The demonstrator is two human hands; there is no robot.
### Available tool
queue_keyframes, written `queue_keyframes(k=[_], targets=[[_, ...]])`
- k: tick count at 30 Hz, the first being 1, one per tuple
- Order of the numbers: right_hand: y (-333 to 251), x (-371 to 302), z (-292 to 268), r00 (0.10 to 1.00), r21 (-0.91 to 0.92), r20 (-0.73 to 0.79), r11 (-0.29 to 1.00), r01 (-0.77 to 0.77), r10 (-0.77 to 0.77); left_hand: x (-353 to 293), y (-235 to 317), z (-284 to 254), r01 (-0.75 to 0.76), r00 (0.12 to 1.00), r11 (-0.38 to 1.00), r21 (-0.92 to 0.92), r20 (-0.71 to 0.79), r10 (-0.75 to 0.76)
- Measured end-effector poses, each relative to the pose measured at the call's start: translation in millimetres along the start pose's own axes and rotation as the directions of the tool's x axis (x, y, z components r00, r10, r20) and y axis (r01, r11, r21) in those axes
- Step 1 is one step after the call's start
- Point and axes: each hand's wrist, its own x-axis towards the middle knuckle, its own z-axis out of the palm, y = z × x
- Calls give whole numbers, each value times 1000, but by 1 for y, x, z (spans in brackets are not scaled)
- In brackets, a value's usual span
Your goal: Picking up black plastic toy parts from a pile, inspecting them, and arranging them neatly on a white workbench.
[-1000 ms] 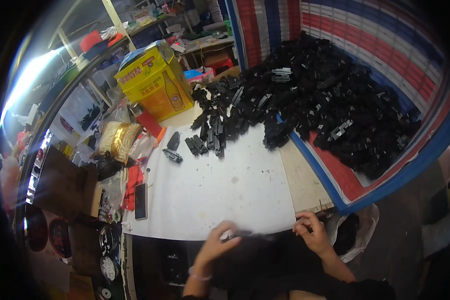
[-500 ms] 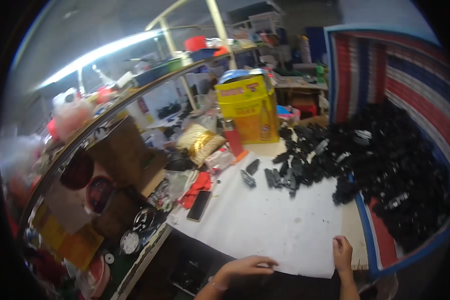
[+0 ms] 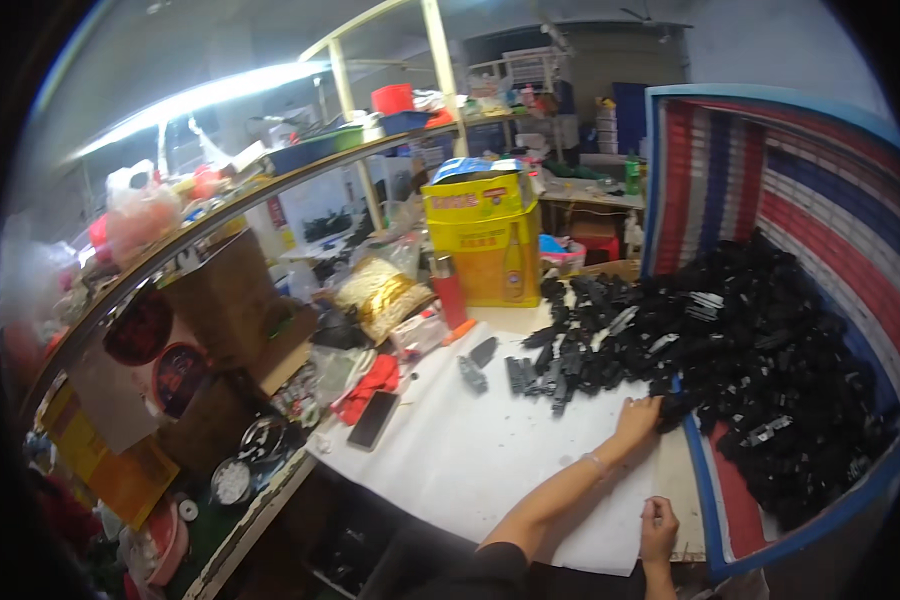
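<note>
My left hand [image 3: 636,420] reaches across the white sheet [image 3: 450,470] to the near edge of a heap of black pieces [image 3: 760,350]. Its fingers are curled against the black pieces there; what they grip is hidden. Close to the sheet's front right corner, my right hand [image 3: 658,530] is held closed, and I cannot make out anything in it. The heap spills from a striped red, white and blue lined bin [image 3: 695,180] onto the sheet. Two greyish pieces lie apart from it, one being a dark grey piece [image 3: 473,375].
A phone [image 3: 374,420] lies at the sheet's left edge beside a red cloth [image 3: 370,388]. Behind stand a red bottle [image 3: 450,292] and a yellow carton [image 3: 482,245]. Cluttered shelving with a cardboard box [image 3: 220,295] runs along the left. The bin's blue rim [image 3: 705,500] borders the right.
My left hand has stretched forward and right from the sheet's front edge to the black heap. My right hand stays near the front corner. The view has shifted slightly.
</note>
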Motion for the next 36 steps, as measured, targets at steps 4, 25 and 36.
queue_keyframes(k=[4, 25, 36], targets=[[-3, 3, 1, 998, 43, -46, 998, 37, -35, -32, 9, -31, -184, 957, 983, 12, -227, 181], [-127, -22, -35, 918, 535, 394, 821, -201, -32, -232, 40, -168, 340, 940, 125, -932, 338, -38], [-110, -42, -55, 836, 602, 542, 733, -317, -83, -241, 63, -184, 9, 975, 744, -668, -160, -155]])
